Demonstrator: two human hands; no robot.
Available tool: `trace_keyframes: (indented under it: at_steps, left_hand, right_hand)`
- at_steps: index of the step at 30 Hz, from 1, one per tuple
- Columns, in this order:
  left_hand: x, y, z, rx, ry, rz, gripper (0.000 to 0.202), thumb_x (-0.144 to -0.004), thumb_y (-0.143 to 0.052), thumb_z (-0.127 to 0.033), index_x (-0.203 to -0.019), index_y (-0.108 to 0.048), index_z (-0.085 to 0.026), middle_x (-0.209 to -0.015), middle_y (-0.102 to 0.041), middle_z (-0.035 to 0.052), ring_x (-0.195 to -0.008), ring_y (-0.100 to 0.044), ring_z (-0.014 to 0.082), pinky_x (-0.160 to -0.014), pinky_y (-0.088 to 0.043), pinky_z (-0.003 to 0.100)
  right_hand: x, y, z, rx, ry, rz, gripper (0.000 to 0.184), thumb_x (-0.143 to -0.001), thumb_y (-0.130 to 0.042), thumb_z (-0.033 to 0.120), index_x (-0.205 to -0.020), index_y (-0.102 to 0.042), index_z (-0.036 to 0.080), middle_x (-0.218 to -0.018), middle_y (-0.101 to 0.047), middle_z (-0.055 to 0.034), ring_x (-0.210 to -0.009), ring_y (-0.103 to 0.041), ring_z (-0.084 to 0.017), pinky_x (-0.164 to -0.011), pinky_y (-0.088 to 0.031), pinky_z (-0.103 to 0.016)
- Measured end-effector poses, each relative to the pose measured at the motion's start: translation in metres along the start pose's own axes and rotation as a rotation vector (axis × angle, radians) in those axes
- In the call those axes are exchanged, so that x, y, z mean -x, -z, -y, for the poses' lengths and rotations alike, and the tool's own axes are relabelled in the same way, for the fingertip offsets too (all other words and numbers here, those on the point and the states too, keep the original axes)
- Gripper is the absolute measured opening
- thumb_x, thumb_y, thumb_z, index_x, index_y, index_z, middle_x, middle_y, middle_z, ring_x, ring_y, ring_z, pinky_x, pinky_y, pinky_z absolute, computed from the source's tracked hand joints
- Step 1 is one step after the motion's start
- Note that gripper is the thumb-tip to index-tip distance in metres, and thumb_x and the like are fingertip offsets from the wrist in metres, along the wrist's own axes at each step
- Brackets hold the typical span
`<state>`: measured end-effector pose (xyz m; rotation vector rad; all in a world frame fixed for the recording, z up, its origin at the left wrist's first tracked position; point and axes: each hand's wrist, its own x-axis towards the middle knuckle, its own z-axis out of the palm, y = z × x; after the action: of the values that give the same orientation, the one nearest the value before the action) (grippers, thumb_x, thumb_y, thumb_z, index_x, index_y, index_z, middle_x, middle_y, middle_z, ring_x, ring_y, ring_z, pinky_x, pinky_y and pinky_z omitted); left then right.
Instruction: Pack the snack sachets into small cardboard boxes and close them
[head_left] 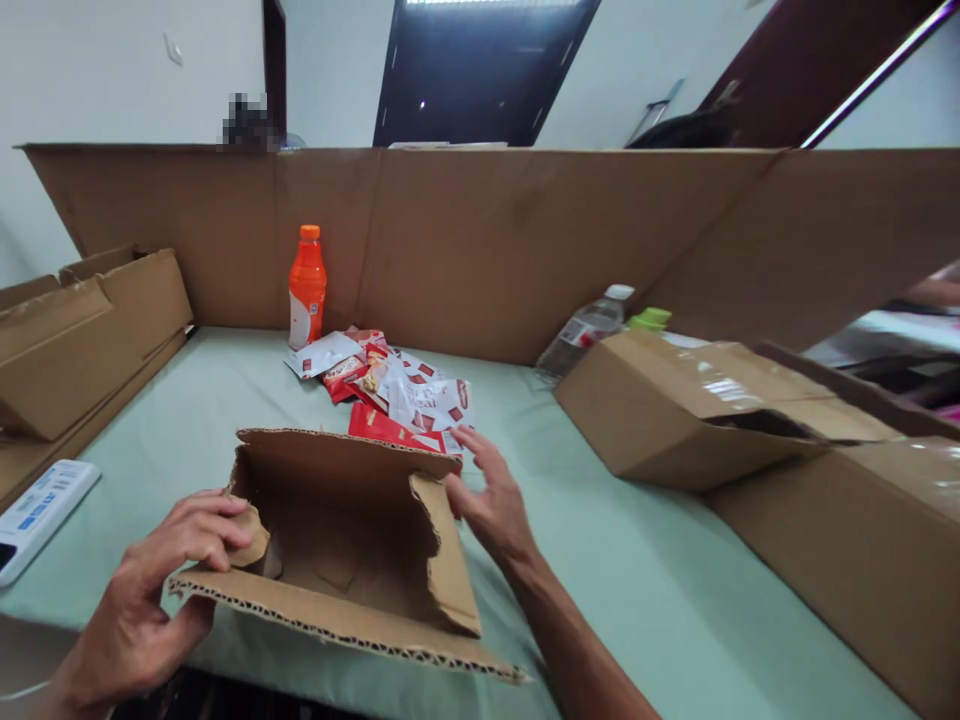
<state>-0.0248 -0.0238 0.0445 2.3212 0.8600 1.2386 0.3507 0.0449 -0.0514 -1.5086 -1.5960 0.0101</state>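
While holding the open carton (352, 535) at seven o'clock on the desk (592, 560), pinches its nine-o'clock side with the left hand (161, 568), probably for steadiness; rests the right hand (493, 500) by its two-o'clock corner with fingers loosely spread, perhaps for support.

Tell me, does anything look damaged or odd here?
Yes: the open box in the left hand looks damaged. Its right flap has a jagged edge, not a straight one, and its front edge shows frayed ridges.
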Motion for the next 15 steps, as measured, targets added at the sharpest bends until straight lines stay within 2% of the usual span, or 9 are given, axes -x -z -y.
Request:
trace_keyframes:
  at_steps: [3,4,6,8,9,11,13,15]
  left_hand:
    - [-0.002,-0.002,-0.002,-0.054,-0.042,0.031,0.029,-0.082,-0.057,-0.003,-0.100,-0.060,-0.026,-0.106,-0.076,0.0051,-0.118,-0.067,0.0288,-0.102,-0.056,0.050]
    - [-0.003,-0.003,-0.003,-0.064,-0.060,0.036,0.030,-0.082,-0.056,-0.002,-0.100,-0.059,-0.025,-0.107,-0.076,0.0050,-0.118,-0.067,0.0281,-0.103,-0.055,0.049]
    - [-0.006,-0.004,-0.003,-0.079,-0.097,0.046,0.030,-0.082,-0.056,-0.002,-0.101,-0.058,-0.024,-0.108,-0.076,0.0051,-0.119,-0.066,0.0263,-0.105,-0.053,0.047]
    - [-0.008,-0.004,-0.003,-0.105,-0.128,0.059,0.028,-0.082,-0.057,-0.004,-0.102,-0.058,-0.023,-0.110,-0.075,0.0052,-0.122,-0.064,0.0245,-0.109,-0.049,0.043]
    - [-0.009,-0.004,-0.003,-0.121,-0.139,0.064,0.027,-0.082,-0.058,-0.005,-0.103,-0.058,-0.023,-0.111,-0.075,0.0051,-0.123,-0.063,0.0239,-0.110,-0.047,0.042]
    - [-0.008,-0.004,-0.002,-0.150,-0.154,0.075,0.027,-0.082,-0.060,-0.007,-0.104,-0.058,-0.023,-0.113,-0.074,0.0050,-0.125,-0.061,0.0234,-0.112,-0.045,0.040]
    - [-0.007,-0.004,-0.002,-0.174,-0.148,0.076,0.028,-0.082,-0.059,-0.007,-0.105,-0.057,-0.023,-0.112,-0.074,0.0044,-0.124,-0.062,0.0233,-0.112,-0.044,0.041]
    - [-0.006,-0.004,-0.004,-0.192,-0.138,0.072,0.027,-0.083,-0.058,-0.006,-0.103,-0.057,-0.023,-0.109,-0.075,0.0037,-0.122,-0.063,0.0237,-0.110,-0.046,0.042]
  right_hand:
    - [0.002,0.047,0.046,-0.249,0.057,-0.110,0.033,-0.097,-0.055,0.038,-0.125,-0.064,0.024,-0.142,-0.061,-0.0141,-0.135,-0.054,-0.033,-0.108,-0.046,-0.054]
    - [0.002,0.063,0.066,-0.347,0.128,-0.094,0.031,-0.098,-0.055,0.034,-0.126,-0.064,0.026,-0.138,-0.064,-0.0131,-0.133,-0.056,-0.032,-0.107,-0.047,-0.053]
    - [0.000,0.087,0.105,-0.430,0.358,0.147,0.031,-0.100,-0.054,0.038,-0.127,-0.065,0.026,-0.126,-0.072,-0.0107,-0.126,-0.062,-0.031,-0.101,-0.051,-0.049]
    - [-0.004,0.100,0.138,-0.367,0.546,0.425,0.040,-0.102,-0.048,0.053,-0.121,-0.068,0.024,-0.110,-0.077,-0.0077,-0.124,-0.063,-0.029,-0.107,-0.045,-0.048]
    - [-0.006,0.103,0.151,-0.315,0.589,0.530,0.048,-0.102,-0.043,0.061,-0.114,-0.071,0.023,-0.102,-0.078,-0.0066,-0.123,-0.063,-0.028,-0.112,-0.040,-0.047]
    - [-0.009,0.106,0.166,-0.202,0.591,0.629,0.063,-0.101,-0.033,0.069,-0.095,-0.074,0.021,-0.089,-0.077,-0.0059,-0.119,-0.065,-0.026,-0.116,-0.034,-0.045]
    - [-0.010,0.110,0.167,-0.087,0.567,0.590,0.066,-0.100,-0.032,0.070,-0.084,-0.072,0.021,-0.083,-0.076,-0.0071,-0.110,-0.067,-0.026,-0.115,-0.035,-0.044]
    - [-0.011,0.119,0.159,0.032,0.589,0.511,0.056,-0.101,-0.041,0.065,-0.084,-0.071,0.020,-0.083,-0.075,-0.0071,-0.100,-0.070,-0.026,-0.109,-0.039,-0.044]
